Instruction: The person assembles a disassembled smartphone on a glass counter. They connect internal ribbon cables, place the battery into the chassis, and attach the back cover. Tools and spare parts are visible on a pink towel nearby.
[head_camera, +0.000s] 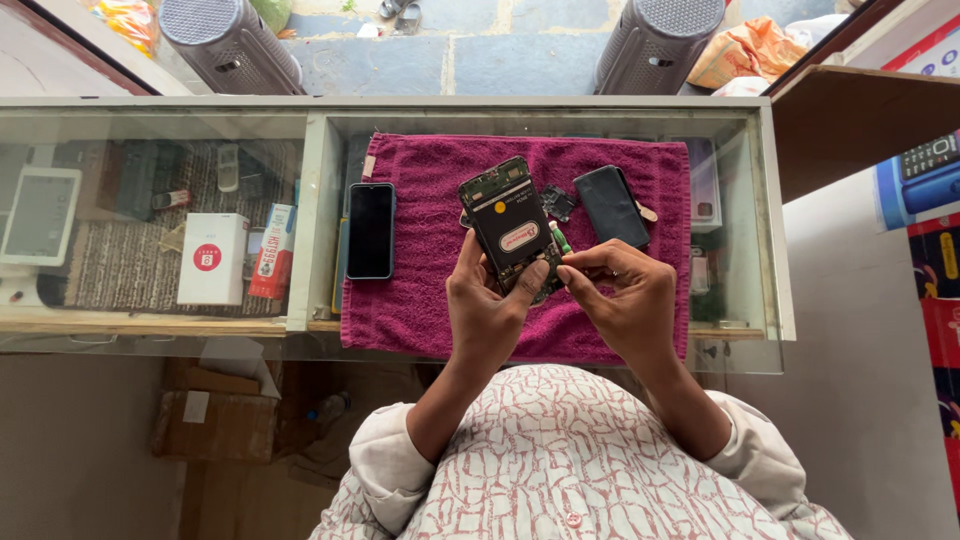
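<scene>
Opened phone (510, 228): we see it with the back cover off, black battery and green board edge exposed, held tilted just above the magenta towel (420, 290), near the middle of the glass counter (310, 180).
Left hand (487, 305): we note it closed around the phone's lower end, thumb on the left edge, fingers wrapped onto the lower right corner.
Right hand (618, 290): pinched shut on a small green-tipped tool (561, 238), its tip touching the phone's right edge.
Handling, weight: we judge the phone light; one hand carries it.
Handling, stiffness: the frame looks rigid, but with the cover off we rate the board and any ribbon cables fragile.
Handling, slip: the battery face looks smooth; we expect it to slide under a loose grip.
Where to hold: by the long side edges or the lower frame, as the left hand does; we would keep fingertips off the exposed board.
Black back cover (611, 206): lying flat on the towel, just right of the phone.
Small dark parts (558, 202): on the towel between phone and cover; too small to identify.
Second phone (371, 230): dark screen up, on the towel's left edge, well apart from both hands.
</scene>
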